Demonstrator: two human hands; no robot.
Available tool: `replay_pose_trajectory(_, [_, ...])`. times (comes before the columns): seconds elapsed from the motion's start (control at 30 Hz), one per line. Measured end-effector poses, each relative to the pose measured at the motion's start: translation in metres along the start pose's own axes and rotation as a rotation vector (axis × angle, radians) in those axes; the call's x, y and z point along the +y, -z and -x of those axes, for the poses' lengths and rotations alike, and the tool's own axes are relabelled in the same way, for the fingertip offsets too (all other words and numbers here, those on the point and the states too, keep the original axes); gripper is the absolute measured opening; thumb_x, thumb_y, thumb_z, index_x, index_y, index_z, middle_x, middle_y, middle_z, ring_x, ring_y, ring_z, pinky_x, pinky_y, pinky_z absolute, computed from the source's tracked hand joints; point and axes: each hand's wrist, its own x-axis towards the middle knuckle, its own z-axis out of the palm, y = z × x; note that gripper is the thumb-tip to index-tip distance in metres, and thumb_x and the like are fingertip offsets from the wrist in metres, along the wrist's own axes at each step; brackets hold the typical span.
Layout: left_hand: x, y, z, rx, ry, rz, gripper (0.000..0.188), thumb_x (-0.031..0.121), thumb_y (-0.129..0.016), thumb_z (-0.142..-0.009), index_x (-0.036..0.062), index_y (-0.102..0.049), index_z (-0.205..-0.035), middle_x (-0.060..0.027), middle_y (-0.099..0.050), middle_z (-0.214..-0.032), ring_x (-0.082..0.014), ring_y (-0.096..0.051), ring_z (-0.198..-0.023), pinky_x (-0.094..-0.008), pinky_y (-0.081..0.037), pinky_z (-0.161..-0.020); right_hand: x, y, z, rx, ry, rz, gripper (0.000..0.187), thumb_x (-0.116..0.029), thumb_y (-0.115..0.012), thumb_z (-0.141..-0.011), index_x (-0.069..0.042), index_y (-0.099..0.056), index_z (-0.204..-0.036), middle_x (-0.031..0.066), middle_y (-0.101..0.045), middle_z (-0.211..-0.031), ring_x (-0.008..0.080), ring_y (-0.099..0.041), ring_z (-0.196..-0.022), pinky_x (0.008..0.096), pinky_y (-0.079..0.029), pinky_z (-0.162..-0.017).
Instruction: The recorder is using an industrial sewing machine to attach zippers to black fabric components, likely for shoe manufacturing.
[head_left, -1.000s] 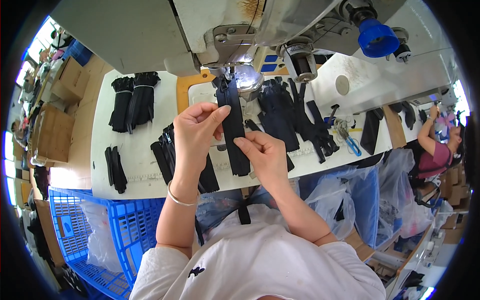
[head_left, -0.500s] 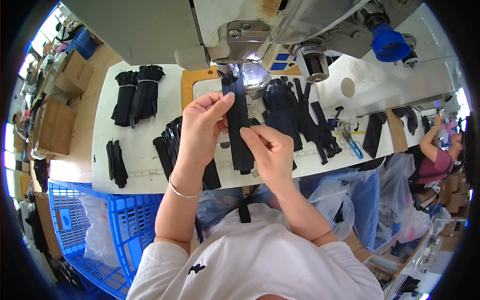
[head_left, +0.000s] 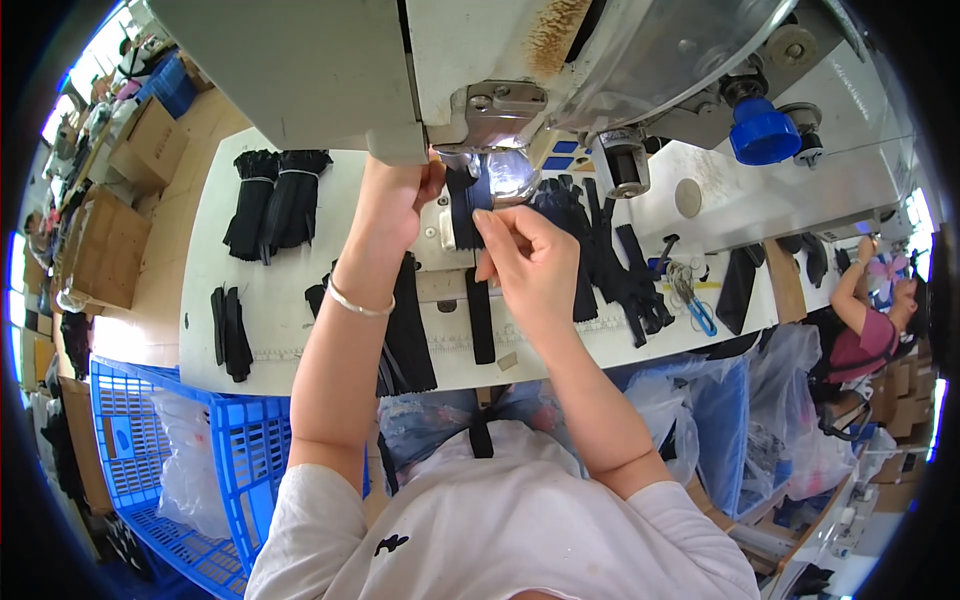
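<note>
A black zipper (head_left: 463, 213) lies under the head of a sewing machine (head_left: 505, 110), its far end in the lit area by the needle. My right hand (head_left: 530, 262) pinches the zipper's near right edge between thumb and fingers. My left hand (head_left: 402, 200) is to the left of the zipper, fingers curled, their tips partly hidden behind the machine head; what they hold cannot be made out. Nearer the table's front edge lies another black strip (head_left: 480, 318). Left of it, partly behind my left forearm, is a pile of black zippers (head_left: 408, 340).
Two tied black zipper bundles (head_left: 293, 205) and a few loose strips (head_left: 232, 335) lie at left. More zippers (head_left: 625, 265) and blue-handled snips (head_left: 700, 312) lie at right. A blue crate (head_left: 235, 450) stands by the table; another person (head_left: 865, 335) works far right.
Both hands have moved the zipper away from me, under the machine head. My left hand has gone up and forward, partly behind the machine; the black strip near the table edge now shows.
</note>
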Motion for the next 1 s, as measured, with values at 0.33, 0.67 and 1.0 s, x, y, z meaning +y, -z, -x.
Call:
replay_pose_trajectory(0.33, [0.003, 0.008, -0.008, 0.009, 0.030, 0.086, 0.006, -0.001, -0.052, -0.086, 0.0043, -0.054, -0.084, -0.0037, -0.053, -0.071, -0.0152, -0.054, -0.059, -0.0258, -0.044, -0.049, 0.073, 0.072, 0.031, 0.089, -0.090, 0.164, 0.013, -0.008, -0.060, -0.088, -0.001, -0.070, -0.090, 0.0048, -0.065, -0.068, 0.0063, -0.055, -0.057, 0.0205, -0.042, -0.051])
replay_pose_trajectory(0.67, [0.009, 0.093, 0.076, 0.213, -0.265, -0.231, 0.015, 0.015, -0.064, -0.090, 0.0005, -0.063, -0.087, 0.0044, -0.046, -0.065, -0.0037, -0.042, -0.056, -0.0190, -0.032, -0.050, 0.117, 0.132, -0.041, 0.191, 0.169, 1.122, 0.043, -0.005, -0.063, -0.082, -0.002, -0.052, -0.123, 0.0182, -0.061, -0.096, 0.0353, -0.058, -0.092, 0.0423, -0.045, -0.083])
replay_pose_trajectory(1.0, [-0.047, 0.121, 0.114, 0.472, -0.485, -1.162, 0.013, 0.004, -0.068, -0.078, 0.0021, -0.062, -0.090, -0.0070, -0.051, -0.082, -0.0222, -0.050, -0.077, -0.0327, -0.042, -0.071, 0.048, 0.099, -0.038, 0.525, 0.471, 0.863, 0.028, -0.006, -0.061, -0.087, -0.004, -0.057, -0.114, 0.0067, -0.049, -0.081, 0.0209, -0.050, -0.071, 0.0337, -0.044, -0.067])
